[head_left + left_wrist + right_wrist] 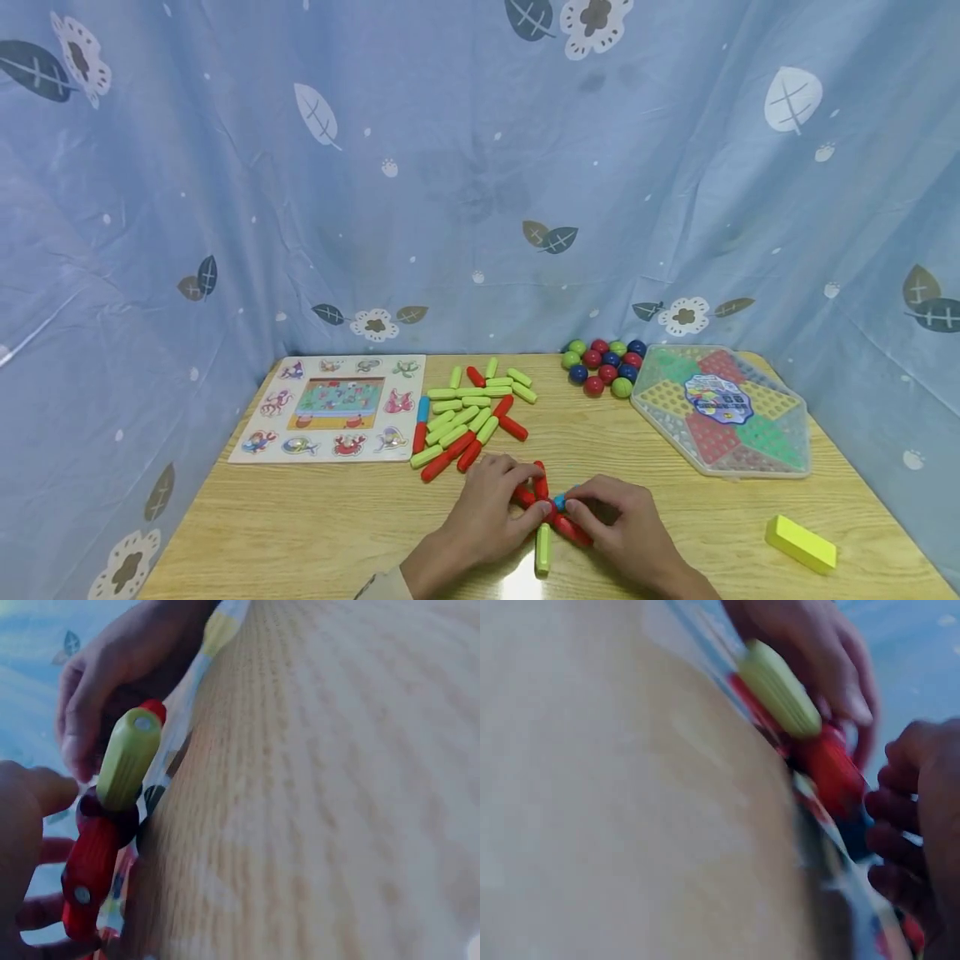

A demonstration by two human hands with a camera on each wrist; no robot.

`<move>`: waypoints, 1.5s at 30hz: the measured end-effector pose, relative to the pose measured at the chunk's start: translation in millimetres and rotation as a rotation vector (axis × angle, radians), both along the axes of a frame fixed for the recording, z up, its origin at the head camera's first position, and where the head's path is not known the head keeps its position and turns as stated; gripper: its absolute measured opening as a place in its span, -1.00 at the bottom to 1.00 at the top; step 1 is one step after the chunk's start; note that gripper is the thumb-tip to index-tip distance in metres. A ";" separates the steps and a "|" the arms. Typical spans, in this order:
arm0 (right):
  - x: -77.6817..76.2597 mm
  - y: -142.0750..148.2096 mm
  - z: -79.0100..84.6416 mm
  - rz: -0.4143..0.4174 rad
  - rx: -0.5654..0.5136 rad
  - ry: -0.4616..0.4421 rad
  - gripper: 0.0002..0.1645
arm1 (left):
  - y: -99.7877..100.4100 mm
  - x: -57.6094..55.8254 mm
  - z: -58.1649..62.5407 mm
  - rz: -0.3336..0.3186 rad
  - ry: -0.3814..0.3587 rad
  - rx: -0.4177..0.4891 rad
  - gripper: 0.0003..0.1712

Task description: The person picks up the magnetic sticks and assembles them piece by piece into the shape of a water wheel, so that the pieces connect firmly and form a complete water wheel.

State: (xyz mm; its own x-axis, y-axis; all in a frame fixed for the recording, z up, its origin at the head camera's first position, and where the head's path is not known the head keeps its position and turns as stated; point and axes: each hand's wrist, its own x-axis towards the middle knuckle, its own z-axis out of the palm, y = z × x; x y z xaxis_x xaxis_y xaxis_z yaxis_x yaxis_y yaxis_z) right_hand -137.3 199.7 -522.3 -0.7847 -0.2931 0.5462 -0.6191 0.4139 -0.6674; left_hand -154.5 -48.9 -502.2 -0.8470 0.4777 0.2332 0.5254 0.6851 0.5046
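Over the front of the table, my left hand [491, 512] grips a joined figure of stubby rods around a dark red ball [551, 510], thumb on the ball and fingers on the red rods. A yellow-green rod [543, 548] points toward me; another red rod [573, 531] slants right. My right hand [626, 525] pinches a blue rod [560, 501] at the ball's right side, partly hidden by the fingertips. In the left wrist view, the yellow-green rod [127, 761] and a red rod [88, 877] show round metal ends. The right wrist view is blurred.
Loose yellow-green and red rods [465, 417] lie beyond my left hand, beside a sea-animal puzzle board [247, 417]. Coloured balls [593, 385] cluster at the back, left of a hexagonal board-game case [651, 417]. A yellow block [801, 543] sits at right. Blue curtain surrounds the table.
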 end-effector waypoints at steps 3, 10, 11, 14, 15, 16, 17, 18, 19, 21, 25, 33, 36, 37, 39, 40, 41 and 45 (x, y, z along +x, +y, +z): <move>-14.9 18.7 9.0 -0.060 0.006 -0.009 -0.77 | 0.8 0.9 1.0 -0.051 -0.007 -0.041 -0.51; -71.8 75.5 24.6 -0.252 0.049 -0.065 -0.81 | 0.4 1.1 0.1 -0.114 -0.027 -0.102 -0.59; -80.3 81.6 25.3 -0.267 0.055 -0.063 -0.80 | 0.2 0.7 -0.3 -0.119 -0.029 -0.107 -0.59; -103.1 95.1 25.5 -0.308 0.093 -0.043 -0.76 | 0.4 0.4 -1.1 -0.128 -0.041 -0.117 -0.58; -109.7 98.0 25.2 -0.320 0.110 -0.038 -0.74 | 0.7 0.2 -1.2 -0.130 -0.041 -0.120 -0.57; -115.4 100.2 24.7 -0.331 0.132 -0.032 -0.72 | 1.0 0.1 -1.1 -0.132 -0.042 -0.120 -0.57; -120.2 101.7 24.2 -0.342 0.153 -0.027 -0.70 | 1.3 0.0 -0.9 -0.136 -0.043 -0.119 -0.58; -124.5 102.6 23.4 -0.354 0.173 -0.021 -0.69 | 1.6 0.0 -0.9 -0.139 -0.047 -0.118 -0.58; -128.2 103.0 22.9 -0.363 0.188 -0.017 -0.67 | 1.6 -0.1 -0.7 -0.145 -0.046 -0.120 -0.58; -134.3 102.5 21.4 -0.377 0.217 -0.011 -0.65 | 1.3 -0.3 -0.5 -0.160 -0.046 -0.130 -0.59; -142.8 97.5 18.6 -0.391 0.274 0.020 -0.63 | -0.2 -0.4 0.2 -0.191 -0.039 -0.169 -0.57; -141.3 87.1 15.2 -0.395 0.360 0.165 -0.67 | -3.5 -1.8 4.8 -0.231 -0.025 -0.239 -0.53; -127.3 82.1 16.4 -0.329 0.286 0.108 -0.68 | -5.2 -2.7 7.0 -0.240 -0.049 -0.254 -0.52; -121.1 80.0 16.8 -0.278 0.233 0.049 -0.67 | -5.9 -3.1 7.7 -0.243 -0.054 -0.256 -0.51; -108.9 75.2 16.9 -0.149 0.098 -0.109 -0.64 | -7.5 -3.8 8.7 -0.249 -0.055 -0.258 -0.51; -103.1 72.6 16.7 -0.084 0.030 -0.198 -0.63 | -8.4 -4.0 9.3 -0.253 -0.053 -0.258 -0.52; -98.1 70.4 15.7 -0.021 -0.024 -0.283 -0.62 | -9.3 -4.3 9.7 -0.257 -0.048 -0.257 -0.52; -85.4 61.2 10.8 0.156 -0.083 -0.472 -0.60 | -13.9 -5.4 11.1 -0.279 -0.033 -0.264 -0.51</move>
State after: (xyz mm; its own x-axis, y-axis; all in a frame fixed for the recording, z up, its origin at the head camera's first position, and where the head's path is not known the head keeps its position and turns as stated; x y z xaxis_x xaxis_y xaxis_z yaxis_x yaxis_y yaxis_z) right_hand -222.7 260.9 -511.5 -0.9023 -0.3970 0.1682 -0.2916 0.2746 -0.9163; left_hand -159.8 -62.8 -491.2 -0.6812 0.7306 0.0460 0.6962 0.6271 0.3493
